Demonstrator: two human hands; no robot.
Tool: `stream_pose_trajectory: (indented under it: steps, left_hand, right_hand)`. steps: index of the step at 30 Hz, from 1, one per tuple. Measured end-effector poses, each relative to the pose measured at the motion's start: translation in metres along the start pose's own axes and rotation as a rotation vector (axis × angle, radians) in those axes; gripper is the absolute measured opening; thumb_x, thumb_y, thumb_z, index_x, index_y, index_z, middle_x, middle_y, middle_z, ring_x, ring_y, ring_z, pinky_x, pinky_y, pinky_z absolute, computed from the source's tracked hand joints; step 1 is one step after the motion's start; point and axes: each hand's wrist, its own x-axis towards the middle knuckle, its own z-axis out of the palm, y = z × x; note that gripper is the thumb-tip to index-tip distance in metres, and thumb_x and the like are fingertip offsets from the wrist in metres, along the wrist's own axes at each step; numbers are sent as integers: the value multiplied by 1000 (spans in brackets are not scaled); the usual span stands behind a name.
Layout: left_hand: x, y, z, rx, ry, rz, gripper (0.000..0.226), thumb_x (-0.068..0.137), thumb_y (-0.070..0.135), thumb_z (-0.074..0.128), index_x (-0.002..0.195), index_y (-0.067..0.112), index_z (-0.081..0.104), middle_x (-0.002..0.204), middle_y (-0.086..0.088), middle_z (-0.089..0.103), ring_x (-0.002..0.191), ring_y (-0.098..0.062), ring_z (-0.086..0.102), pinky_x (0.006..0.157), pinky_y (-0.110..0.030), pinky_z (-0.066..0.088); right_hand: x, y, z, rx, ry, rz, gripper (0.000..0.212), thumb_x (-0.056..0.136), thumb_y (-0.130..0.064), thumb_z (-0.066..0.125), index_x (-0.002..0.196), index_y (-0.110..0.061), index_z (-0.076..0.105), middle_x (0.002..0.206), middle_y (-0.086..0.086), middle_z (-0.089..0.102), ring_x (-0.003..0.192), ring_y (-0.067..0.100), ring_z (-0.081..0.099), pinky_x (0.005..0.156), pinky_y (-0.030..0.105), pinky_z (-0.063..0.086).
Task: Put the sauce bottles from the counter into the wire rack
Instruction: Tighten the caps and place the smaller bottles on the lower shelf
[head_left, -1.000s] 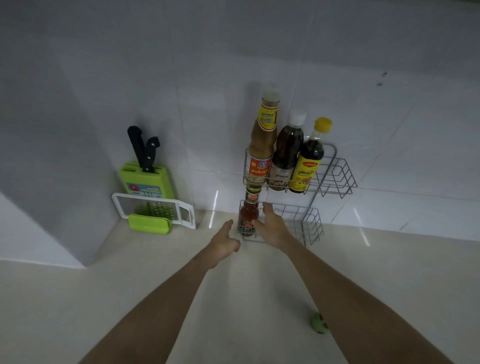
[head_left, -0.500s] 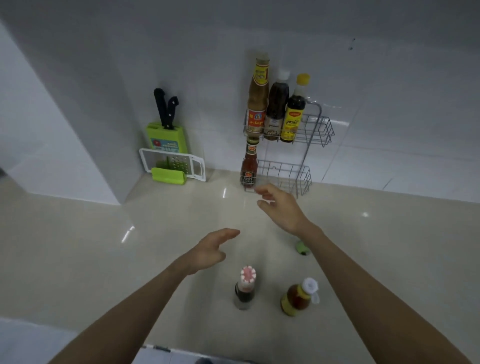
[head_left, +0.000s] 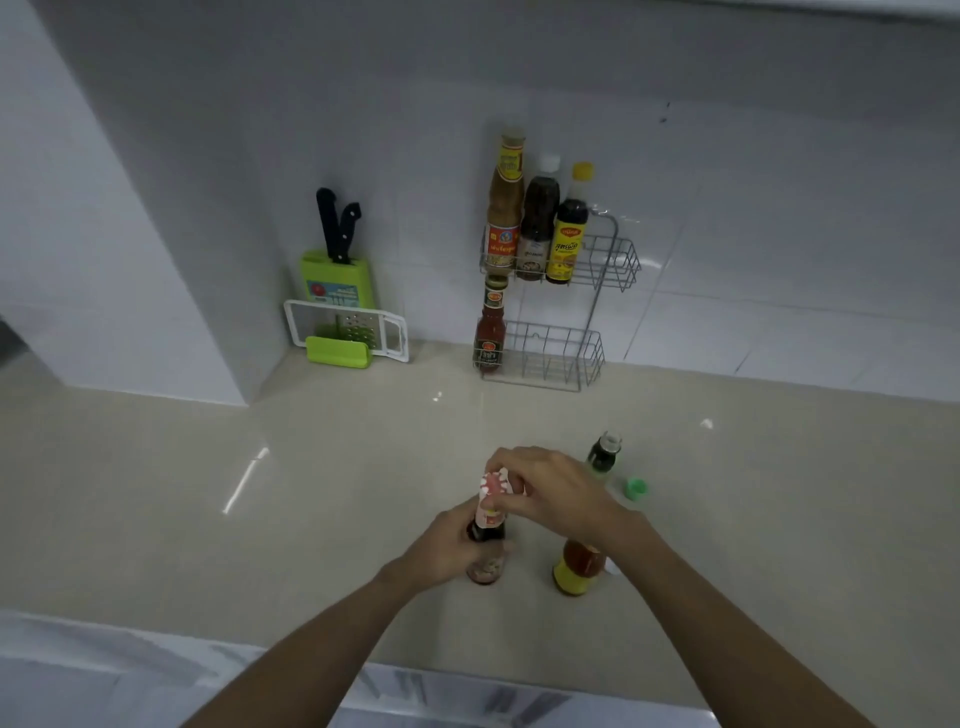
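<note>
A dark sauce bottle (head_left: 487, 540) with a red-and-white cap stands near the counter's front edge. My left hand (head_left: 441, 548) grips its body and my right hand (head_left: 550, 491) is closed on its cap. Right of it stands an orange sauce bottle (head_left: 577, 569) with a yellow label, partly hidden by my right wrist. A dark bottle (head_left: 602, 454) with a clear top stands behind my right hand. The two-tier wire rack (head_left: 610, 262) stands against the wall. Its upper tier holds three bottles (head_left: 535, 228); a red chili sauce bottle (head_left: 490, 332) stands at the lower tier's left end.
A small green cap (head_left: 636, 488) lies on the counter right of my hands. A green knife block (head_left: 336, 275) with two black-handled knives and a white grater (head_left: 345, 330) stand against the wall at the left. A white wall corner (head_left: 156, 312) juts out at the left.
Both hands have pulled back from the rack to the front of the counter and closed on the dark bottle with the red-and-white cap. The view has tilted down and back.
</note>
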Motion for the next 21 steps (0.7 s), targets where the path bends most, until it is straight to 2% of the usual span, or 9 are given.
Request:
stream_pose_trajectory:
  steps: [2,5,8,11,13,15,18,20,21]
  left_hand:
    - [1,14,-9,-40,19,45,36,71,33,78,104,33,61,98,11,67,93,-4,61,87,-24,50]
    - [2,53,-31,-176,43,63,18,75,23,75,89,19,65,85,1,67,83,-12,63,82,-30,51]
    - [1,101,-56,-344,-135,111,13,71,14,69,81,12,61,73,-7,60,71,-21,61,72,-31,51]
    - [-1,134,-73,-445,-349,112,16,62,13,62,77,10,57,67,-9,58,60,-23,58,64,-29,50]
    - [-3,144,-79,-500,-445,114,15,60,12,58,75,10,56,63,-7,57,55,-22,56,61,-28,49]
    - [-5,146,-81,-552,-501,101,14,60,11,56,74,9,55,60,-7,54,52,-21,54,59,-28,47]
    - [-4,142,-76,-545,-411,111,16,57,11,57,72,8,53,57,-7,52,49,-21,51,57,-28,46]
    - [-3,139,-76,-536,-367,124,17,55,11,58,70,7,52,55,-8,51,48,-22,50,56,-27,45]
    - [-3,138,-76,-560,-403,111,18,54,11,57,70,7,52,55,-8,50,46,-21,49,55,-27,43]
  right_hand:
    - [9,0,-17,39,32,-15,28,88,-47,59,110,-30,56,95,-5,60,82,11,54,71,31,46]
    - [28,-5,-68,170,25,-49,27,92,-33,60,118,-26,62,106,-6,60,86,2,54,72,18,46]
    - [44,-16,-129,325,-80,-53,30,95,-22,57,124,-28,61,118,-5,60,99,6,60,77,21,55]
    - [55,-26,-171,336,-212,-99,32,95,-17,57,126,-25,61,121,-2,63,101,12,62,79,25,53]
    - [60,-32,-185,307,-253,-123,32,94,-18,59,125,-24,61,120,3,64,101,17,62,78,26,52]
    - [62,-36,-187,255,-249,-135,30,93,-23,61,123,-25,60,114,2,67,100,15,63,83,31,52]
    - [60,-42,-179,132,-227,-128,23,96,-34,53,119,-30,52,104,-3,70,92,6,66,83,32,53]
    - [57,-49,-170,58,-184,-144,20,99,-38,46,116,-29,48,96,-2,70,82,5,65,76,29,53]
    - [56,-53,-165,11,-143,-147,21,99,-43,42,113,-28,47,89,-3,69,76,7,64,71,30,52]
